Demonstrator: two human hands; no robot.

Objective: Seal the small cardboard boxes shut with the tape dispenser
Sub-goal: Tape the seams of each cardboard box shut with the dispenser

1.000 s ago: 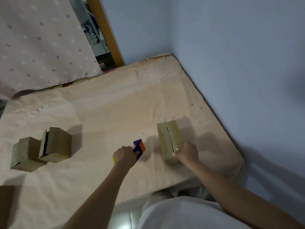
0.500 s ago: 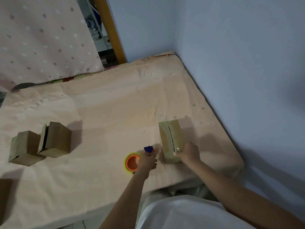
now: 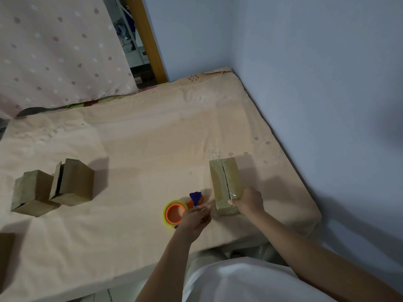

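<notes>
With the left hand (image 3: 195,215) blurred, its grip unclear beside the tape dispenser (image 3: 177,211), and the right hand (image 3: 247,200) gripping the cardboard box (image 3: 225,185) by one end, the soft bedsheet (image 3: 141,138) could let that box skid.

Matt cardboard box (image 3: 225,182) with glossy tape, shiny plastic tape dispenser (image 3: 176,212), soft cloth bedsheet (image 3: 130,149)

white shirt (image 3: 239,282), bare forearms (image 3: 165,264)
</notes>
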